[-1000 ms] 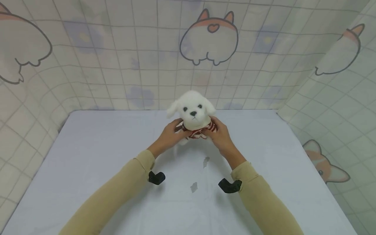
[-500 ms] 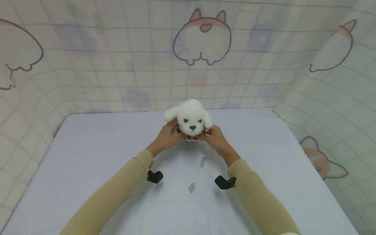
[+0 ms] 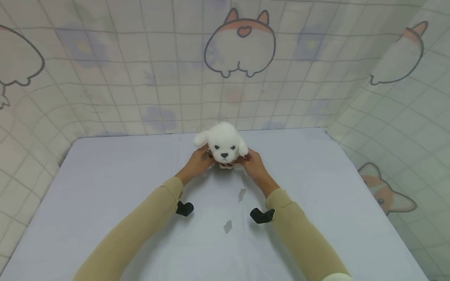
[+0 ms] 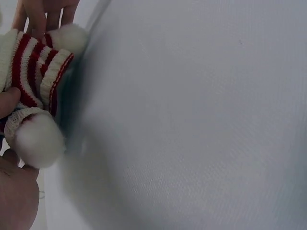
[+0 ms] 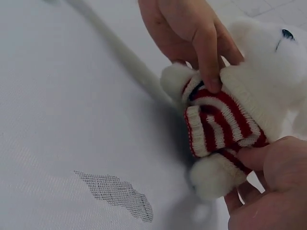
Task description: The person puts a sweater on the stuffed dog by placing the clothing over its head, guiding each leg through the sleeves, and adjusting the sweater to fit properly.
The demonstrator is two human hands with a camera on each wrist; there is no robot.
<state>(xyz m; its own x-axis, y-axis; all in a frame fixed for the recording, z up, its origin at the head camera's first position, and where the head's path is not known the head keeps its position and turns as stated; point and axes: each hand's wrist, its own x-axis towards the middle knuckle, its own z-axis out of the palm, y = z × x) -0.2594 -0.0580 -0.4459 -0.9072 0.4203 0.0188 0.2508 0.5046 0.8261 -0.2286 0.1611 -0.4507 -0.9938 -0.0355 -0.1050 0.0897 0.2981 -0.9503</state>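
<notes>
A white plush dog with floppy ears and dark eyes is held near the table's far edge, its face tilted down in the head view. It wears a red and white striped knitted sweater. My left hand grips one side of its body, thumb on the sweater's front. From the other side my right hand grips it likewise, its thumb pressing the knit. White paws stick out of the sleeves. Whether the dog touches the table cannot be told.
A white cloth covers the table; two small grey patches mark it. A curtain with a grid and cartoon corgis hangs behind and at both sides. Black wrist mounts jut inward from both beige sleeves.
The plush dog has come down and its head has tipped forward, so less of the sweater shows in the head view. Both hands keep their hold. The head view has shifted slightly.
</notes>
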